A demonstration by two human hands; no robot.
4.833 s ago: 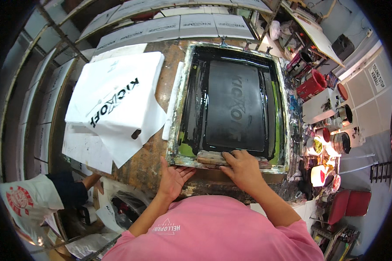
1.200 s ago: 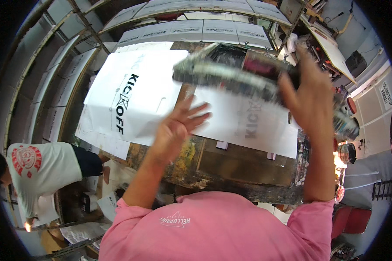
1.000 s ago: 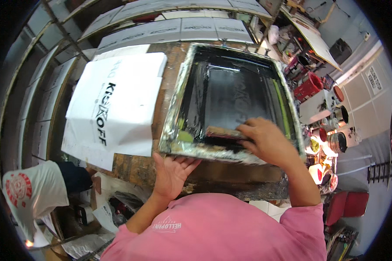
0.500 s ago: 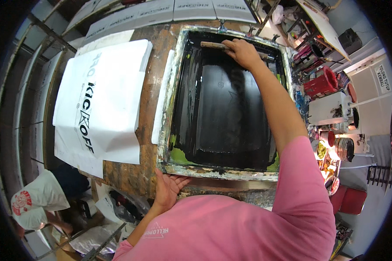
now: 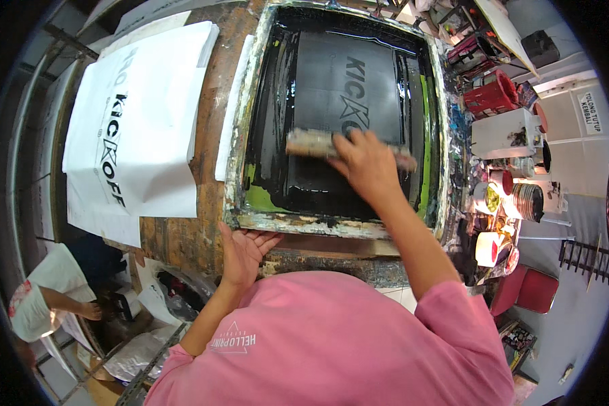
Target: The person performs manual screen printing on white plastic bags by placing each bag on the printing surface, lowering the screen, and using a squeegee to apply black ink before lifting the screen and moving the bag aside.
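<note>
My right hand (image 5: 369, 166) is closed round the wooden handle of a squeegee (image 5: 308, 143), which lies crosswise on a screen printing frame (image 5: 304, 223). Glossy black ink (image 5: 267, 111) coats the mesh, with green showing along its right side and lower left corner. Beyond the squeegee, a wiped grey strip of mesh (image 5: 331, 64) reveals dark lettering. My left hand (image 5: 243, 254) rests palm up by the frame's near left corner, fingers stretched out and holding nothing. Whether its fingertips touch the frame is unclear.
Left of the frame, a stack of printed white sheets (image 5: 159, 88) lies on the stained wooden table (image 5: 172, 237). Ink tubs and cans (image 5: 524, 203) crowd the right side, near a red chair (image 5: 534, 291). Another person's arm (image 5: 68, 302) shows at lower left, beside metal racks.
My right hand has pulled the squeegee from the frame's far end toward me, past its middle. Lettering now shows in the mesh behind it. My left hand keeps its place at the frame's corner.
</note>
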